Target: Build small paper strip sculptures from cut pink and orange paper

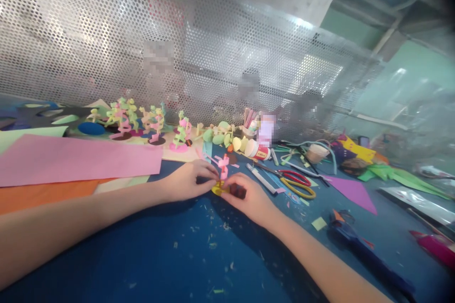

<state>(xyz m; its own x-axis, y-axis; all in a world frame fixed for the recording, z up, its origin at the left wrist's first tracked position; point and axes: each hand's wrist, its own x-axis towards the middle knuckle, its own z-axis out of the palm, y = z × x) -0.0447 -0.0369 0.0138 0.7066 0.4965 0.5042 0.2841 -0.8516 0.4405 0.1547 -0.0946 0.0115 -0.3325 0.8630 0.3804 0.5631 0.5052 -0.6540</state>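
A small pink figure, apparently cut from foam or paper, stands upright on a round yellow base. My left hand comes in from the left, its thumb and fingers pinched at the figure's lower part. From the right, my right hand pinches the edge of the yellow base with thumb and forefinger. The fingertips of both hands almost meet there, and the exact contact is partly hidden. Just beyond my right hand lie scissors with red and yellow handles and a white-cased cutter knife.
Finished-looking figures line the back by a perforated metal screen. Pink sheets lie left. A white-and-red jar rests on its side. At right are a dark blue tool and a purple sheet. Scraps dot the blue table.
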